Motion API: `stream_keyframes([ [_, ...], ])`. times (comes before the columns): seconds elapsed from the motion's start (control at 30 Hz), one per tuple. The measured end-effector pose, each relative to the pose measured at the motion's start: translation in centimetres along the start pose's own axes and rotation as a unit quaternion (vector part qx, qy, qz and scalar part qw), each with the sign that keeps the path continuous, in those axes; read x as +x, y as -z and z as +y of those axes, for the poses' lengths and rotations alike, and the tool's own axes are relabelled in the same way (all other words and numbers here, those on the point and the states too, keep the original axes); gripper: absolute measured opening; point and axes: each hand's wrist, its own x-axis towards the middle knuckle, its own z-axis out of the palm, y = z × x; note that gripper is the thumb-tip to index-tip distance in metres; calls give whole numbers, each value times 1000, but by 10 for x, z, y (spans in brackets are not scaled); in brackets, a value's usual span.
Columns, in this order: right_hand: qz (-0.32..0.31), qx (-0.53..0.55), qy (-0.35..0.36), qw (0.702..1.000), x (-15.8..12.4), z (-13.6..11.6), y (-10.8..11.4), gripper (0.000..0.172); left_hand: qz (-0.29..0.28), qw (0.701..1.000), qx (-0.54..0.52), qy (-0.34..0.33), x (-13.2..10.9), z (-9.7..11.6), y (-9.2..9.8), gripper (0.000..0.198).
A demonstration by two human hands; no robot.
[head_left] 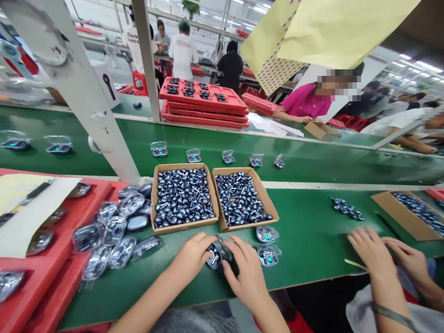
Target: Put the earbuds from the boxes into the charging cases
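Belt [305, 231]: deep green, with one pale stripe running lengthwise
Stacked trays [203, 95]: bright red
Earbuds [182, 196]: glossy dark steel blue, flecked with silver
Boxes [185, 225]: plain tan cardboard
Clear packs [268, 255]: see-through, each with a small teal-green glow
Overhead paper [333, 27]: pale yellow, unpatterned
Folded sheet [277, 60]: pale yellow, dotted with small red marks
Co-worker's shirt [307, 101]: vivid pink
Post [79, 78]: off-white, scuffed with grey

A clear, smooth plastic earbud case [215, 255] is catching glossy highlights, while glossy dark-grey earbuds [182, 199] are shining inside a rough brown corrugated-cardboard box [183, 165], which is resting on a matt green belt [308, 249] beside a glossy red plastic tray [41, 273].
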Motion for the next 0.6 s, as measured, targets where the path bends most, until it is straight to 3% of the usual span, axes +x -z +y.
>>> stream_keyframes([
  [0.13, 13, 31, -50, 998, -1, 0, -12, 31, 3, 1000, 23, 9, -3, 3, -1, 28],
  [0.3, -12, 60, -79, 995, 2, -1, -19, 29, -47, 989, 140, 26, -2, 13, 7, 34],
  [0.43, -1, 68, -120, 990, 1, -1, -26, 29, -70, 982, 168, 41, 3, 20, 4, 37],
  [0.6, 19, 129, -142, 981, 2, -4, -19, 30, -19, 989, 145, 17, -6, 20, 8, 34],
])
